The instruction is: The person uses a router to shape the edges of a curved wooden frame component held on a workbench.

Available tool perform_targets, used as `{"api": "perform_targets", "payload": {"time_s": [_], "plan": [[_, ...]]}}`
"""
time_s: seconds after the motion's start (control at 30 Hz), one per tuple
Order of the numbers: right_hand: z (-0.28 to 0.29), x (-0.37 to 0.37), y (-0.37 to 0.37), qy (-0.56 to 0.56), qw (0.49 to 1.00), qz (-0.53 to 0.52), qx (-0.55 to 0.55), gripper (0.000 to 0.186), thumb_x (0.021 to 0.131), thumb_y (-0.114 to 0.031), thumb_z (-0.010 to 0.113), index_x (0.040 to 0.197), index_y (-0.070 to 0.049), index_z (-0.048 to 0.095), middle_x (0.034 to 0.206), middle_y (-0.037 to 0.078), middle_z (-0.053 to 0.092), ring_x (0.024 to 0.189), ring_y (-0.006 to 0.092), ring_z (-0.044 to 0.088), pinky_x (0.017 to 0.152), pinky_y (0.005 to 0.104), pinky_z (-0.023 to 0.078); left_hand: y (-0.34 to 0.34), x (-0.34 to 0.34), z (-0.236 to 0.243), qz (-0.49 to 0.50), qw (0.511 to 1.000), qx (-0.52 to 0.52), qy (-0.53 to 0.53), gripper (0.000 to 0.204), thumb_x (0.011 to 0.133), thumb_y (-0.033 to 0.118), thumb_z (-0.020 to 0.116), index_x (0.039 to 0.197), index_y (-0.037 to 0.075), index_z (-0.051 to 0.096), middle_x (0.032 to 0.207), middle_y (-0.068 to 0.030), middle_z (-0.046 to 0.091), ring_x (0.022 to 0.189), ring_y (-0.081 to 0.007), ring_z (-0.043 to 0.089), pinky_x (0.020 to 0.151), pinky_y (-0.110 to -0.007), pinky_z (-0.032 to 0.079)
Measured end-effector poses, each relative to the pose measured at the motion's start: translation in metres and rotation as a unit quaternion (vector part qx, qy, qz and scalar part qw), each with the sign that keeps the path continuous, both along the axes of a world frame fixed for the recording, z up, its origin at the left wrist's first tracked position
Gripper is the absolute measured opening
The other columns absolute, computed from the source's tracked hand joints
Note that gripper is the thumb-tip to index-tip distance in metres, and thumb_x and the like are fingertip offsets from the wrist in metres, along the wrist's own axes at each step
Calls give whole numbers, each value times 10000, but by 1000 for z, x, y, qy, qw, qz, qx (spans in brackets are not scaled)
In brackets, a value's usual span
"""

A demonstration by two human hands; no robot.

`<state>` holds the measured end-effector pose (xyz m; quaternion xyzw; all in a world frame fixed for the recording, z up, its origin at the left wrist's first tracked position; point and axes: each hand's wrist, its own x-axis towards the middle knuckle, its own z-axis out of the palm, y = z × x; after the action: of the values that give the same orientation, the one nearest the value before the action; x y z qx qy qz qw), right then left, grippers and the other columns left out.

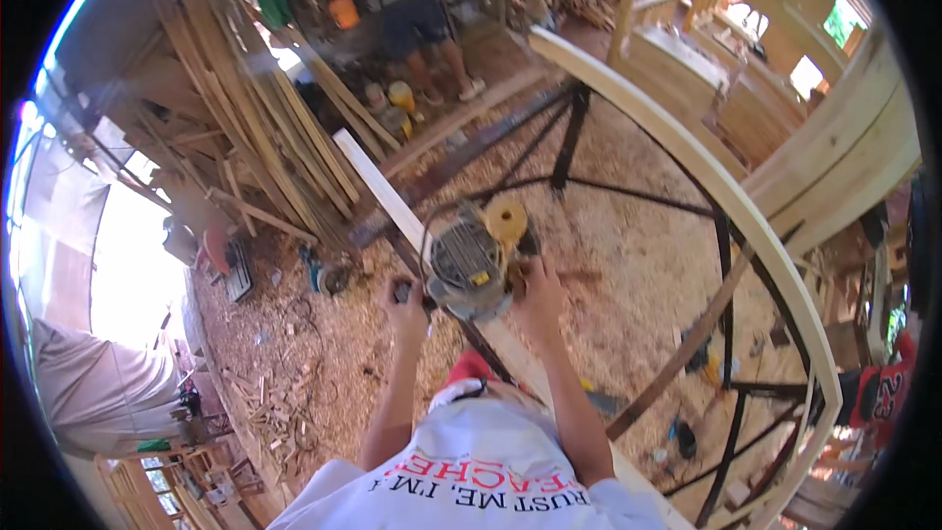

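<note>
A grey power tool [461,255], apparently a router, with a round tan top piece [505,219] sits on a long pale wooden strip [378,182] running diagonally over a dark metal frame. My left hand [406,301] grips a black handle on the tool's left. My right hand [533,290] is closed round the tool's right side, where the handle is mostly hidden. The strip beneath the tool is hidden.
A long curved pale beam [746,221] arcs along my right on dark metal framing [569,142]. Lumber [265,118] leans at upper left; power tools [324,275] lie among floor shavings. A person [392,0] stands at the back, another [878,393] at far right.
</note>
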<state>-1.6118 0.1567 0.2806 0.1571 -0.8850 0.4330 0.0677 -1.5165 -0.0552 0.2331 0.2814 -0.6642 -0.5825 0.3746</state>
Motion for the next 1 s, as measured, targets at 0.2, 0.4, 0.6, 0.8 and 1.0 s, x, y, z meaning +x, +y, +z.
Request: {"api": "perform_targets", "payload": {"time_s": [0.2, 0.4, 0.6, 0.8, 1.0], "plan": [[6, -2, 3, -33, 994, 10, -104, 260, 833, -63, 734, 1069, -31, 631, 967, 154, 634, 872, 333, 628, 780, 408, 508, -2, 3, -4, -14, 1000, 24, 6, 122, 848, 57, 711, 877, 38, 594, 713, -12, 569, 622, -103, 560, 581, -267, 438], [11, -4, 5, -27, 995, 42, -82, 242, 832, -48, 729, 1059, -28, 648, 976, 126, 632, 851, 300, 616, 757, 389, 507, -1, 4, 2, -24, 998, 56, 14, 117, 877, 65, 699, 898, 42, 586, 692, -6, 583, 618, -83, 566, 572, -260, 440], [-3, 3, 5, 8, 993, 20, -117, 240, 818, 3, 714, 1056, -10, 684, 973, 147, 625, 787, 291, 647, 703, 384, 519, 8, 2, 8, -27, 999, 35, 21, 126, 898, 81, 702, 907, 48, 581, 683, 2, 575, 618, -73, 550, 570, -249, 429], [-8, 3, 0, 13, 996, -21, -85, 163, 820, -40, 711, 979, -73, 690, 939, 134, 611, 903, 356, 625, 765, 433, 505, 6, 3, 7, -25, 998, 53, 14, 144, 900, 99, 702, 880, 40, 572, 713, 9, 556, 643, -60, 518, 581, -242, 408], [-13, 0, -4, 41, 996, -36, -67, 167, 807, -55, 722, 968, -71, 677, 919, 135, 604, 890, 359, 623, 762, 442, 506, 4, 0, 5, -8, 999, 26, 29, 128, 899, 88, 710, 894, 43, 590, 679, 19, 570, 600, -50, 519, 553, -239, 397]]}}
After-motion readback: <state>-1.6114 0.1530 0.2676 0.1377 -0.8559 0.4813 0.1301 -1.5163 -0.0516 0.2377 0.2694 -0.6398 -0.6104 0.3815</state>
